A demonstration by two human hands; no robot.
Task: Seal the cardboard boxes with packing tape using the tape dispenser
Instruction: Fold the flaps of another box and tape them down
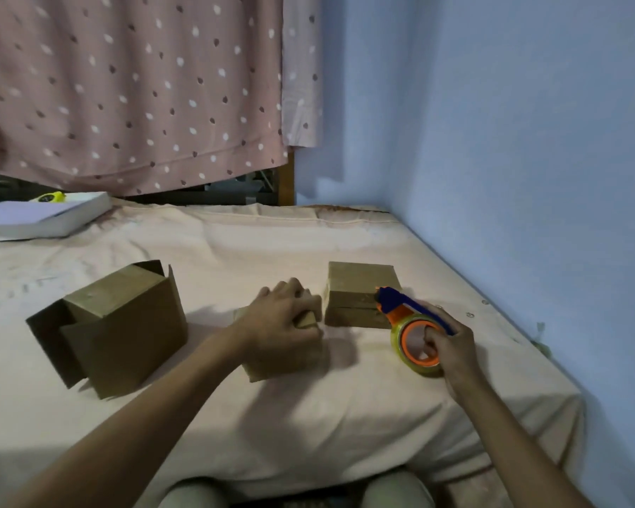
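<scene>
Three cardboard boxes lie on a bed. My left hand (pixel 285 320) grips the top of the small middle box (pixel 290 355), fingers curled over its far edge. My right hand (pixel 451 348) holds the orange and blue tape dispenser (pixel 407 317) with its yellowish tape roll, fingers hooked through the roll's core. The dispenser's blue head sits at the near right corner of a closed flat box (pixel 360 287). A large box (pixel 121 324) with open flaps lies tipped on the left.
The bed sheet (pixel 308 416) covers the whole work area. A white book (pixel 41 216) and a yellow object (pixel 50 197) lie at the far left. A blue wall (pixel 528 141) borders the bed on the right, a dotted curtain (pixel 132 86) hangs behind.
</scene>
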